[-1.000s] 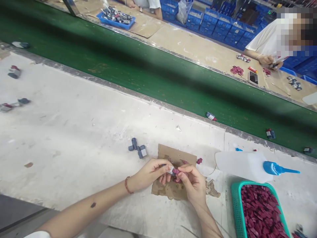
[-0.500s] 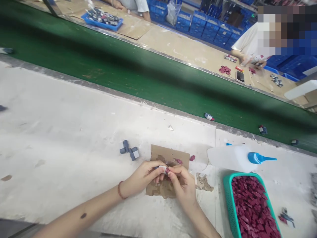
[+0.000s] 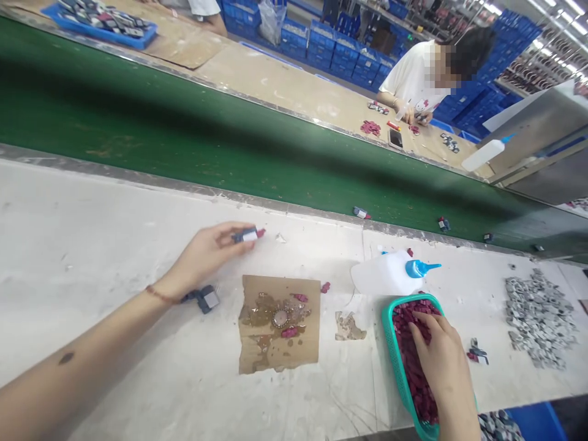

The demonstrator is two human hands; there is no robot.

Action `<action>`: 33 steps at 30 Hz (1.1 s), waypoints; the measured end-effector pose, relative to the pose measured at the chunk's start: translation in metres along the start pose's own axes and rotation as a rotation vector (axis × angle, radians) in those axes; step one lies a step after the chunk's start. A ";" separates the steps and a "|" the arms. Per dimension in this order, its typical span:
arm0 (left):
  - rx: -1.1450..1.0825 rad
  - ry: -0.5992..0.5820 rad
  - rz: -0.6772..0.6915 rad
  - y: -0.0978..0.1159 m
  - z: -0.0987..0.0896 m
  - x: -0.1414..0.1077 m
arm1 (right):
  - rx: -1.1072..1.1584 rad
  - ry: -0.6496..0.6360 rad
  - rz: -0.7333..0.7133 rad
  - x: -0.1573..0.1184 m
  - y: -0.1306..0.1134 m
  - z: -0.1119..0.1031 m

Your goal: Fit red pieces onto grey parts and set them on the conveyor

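Observation:
My left hand (image 3: pixel 212 252) holds a small dark blue and white piece (image 3: pixel 245 236) with a red tip, above the white table near its back edge. Dark blue pieces (image 3: pixel 206 299) lie by my left wrist. My right hand (image 3: pixel 438 349) reaches into a green basket (image 3: pixel 392 343) of dark red pieces (image 3: pixel 416 373); its fingertips are down among them, and whether they pinch one is hidden. Between the hands lies brown cardboard (image 3: pixel 257 361) with wet glue, a round object (image 3: pixel 280 317) and red pieces (image 3: pixel 289 332). A white bottle (image 3: pixel 383 274) with a blue nozzle lies behind the basket.
A green conveyor belt (image 3: pixel 275 165) crosses behind the table, with a few small pieces on it. Grey pieces (image 3: pixel 539 318) are heaped at the right. Beyond the belt, a person (image 3: pixel 413 76) works at a table, near a blue tray (image 3: pixel 142 40) further left.
My hands have parted. The left moved up and left with the assembled piece; the right let go of it and moved right into the basket. The view has shifted to the right.

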State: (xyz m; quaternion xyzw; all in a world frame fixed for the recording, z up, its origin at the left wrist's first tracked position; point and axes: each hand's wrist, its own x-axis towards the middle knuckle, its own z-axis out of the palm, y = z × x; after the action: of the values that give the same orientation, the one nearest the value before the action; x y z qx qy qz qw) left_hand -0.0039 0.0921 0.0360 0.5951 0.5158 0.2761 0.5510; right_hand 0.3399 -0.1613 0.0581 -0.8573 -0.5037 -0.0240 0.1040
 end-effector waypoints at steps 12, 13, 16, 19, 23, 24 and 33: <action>0.314 0.126 0.440 -0.003 0.014 0.085 | 0.162 0.000 0.092 0.003 0.008 0.008; 0.368 0.125 0.491 -0.005 0.016 0.076 | 0.252 0.005 0.141 0.002 0.005 0.006; 0.552 -0.007 0.653 -0.008 0.031 0.051 | 0.598 0.023 0.261 -0.001 -0.011 0.001; 0.625 -0.261 0.730 -0.004 0.052 0.030 | 0.915 0.007 0.329 -0.006 -0.035 -0.001; 0.687 -0.336 0.725 0.001 0.061 0.008 | 1.277 -0.087 0.376 -0.009 -0.069 0.002; 0.707 -0.307 0.712 -0.001 0.056 0.003 | 1.356 -0.119 0.379 -0.009 -0.077 0.003; 0.892 -0.264 0.615 -0.042 -0.039 -0.050 | 1.558 -0.416 0.427 -0.003 -0.125 0.029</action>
State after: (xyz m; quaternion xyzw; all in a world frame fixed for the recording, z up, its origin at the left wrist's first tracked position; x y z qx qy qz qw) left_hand -0.0681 0.0544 0.0176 0.9232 0.3119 0.1022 0.2001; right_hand 0.2280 -0.0992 0.0482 -0.6039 -0.2115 0.5104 0.5746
